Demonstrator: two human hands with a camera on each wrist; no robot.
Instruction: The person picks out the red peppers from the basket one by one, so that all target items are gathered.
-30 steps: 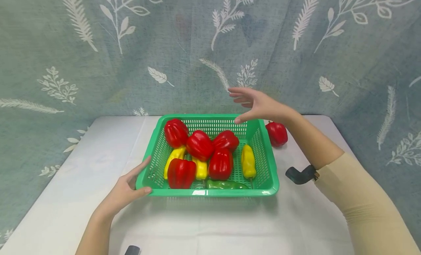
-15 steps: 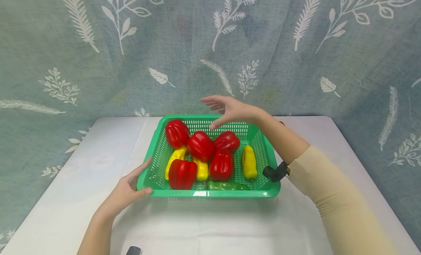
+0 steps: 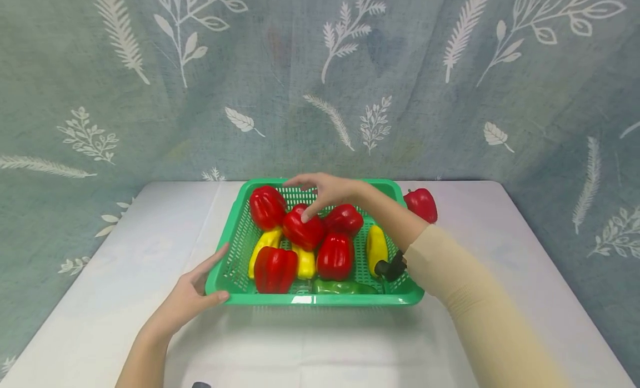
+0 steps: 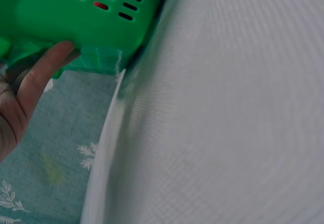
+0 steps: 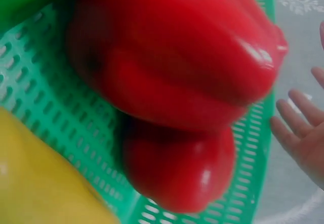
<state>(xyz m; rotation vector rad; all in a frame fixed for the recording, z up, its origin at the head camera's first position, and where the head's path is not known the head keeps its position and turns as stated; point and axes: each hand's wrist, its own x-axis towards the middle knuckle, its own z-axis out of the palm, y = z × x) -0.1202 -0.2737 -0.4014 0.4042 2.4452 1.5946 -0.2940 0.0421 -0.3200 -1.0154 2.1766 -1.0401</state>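
Observation:
A green plastic basket (image 3: 350,300) holds several red bell peppers, yellow peppers such as the right one (image 3: 377,240), and a long green pepper (image 3: 345,287). My left hand (image 3: 187,296) touches its front left corner, thumb at the front rim and fingers along the left side. In the left wrist view, straight fingers (image 4: 43,75) lie against the basket wall. Over the basket's back half, my right hand (image 3: 327,189) spreads its thumb and fingers above the middle red bell pepper (image 3: 304,235). Its thumb overlaps that pepper; whether it touches is unclear. The right wrist view shows the palm empty.
Another red bell pepper (image 3: 422,204) lies outside the basket, at its back right. A white cloth covers the table (image 3: 320,349). Behind it hangs a grey-green patterned curtain (image 3: 280,54). A black wrist device (image 3: 391,267) hangs over the basket's right side.
My right hand has swept left across the back of the basket and come down over the middle red bell pepper. The left hand has kept its place at the corner.

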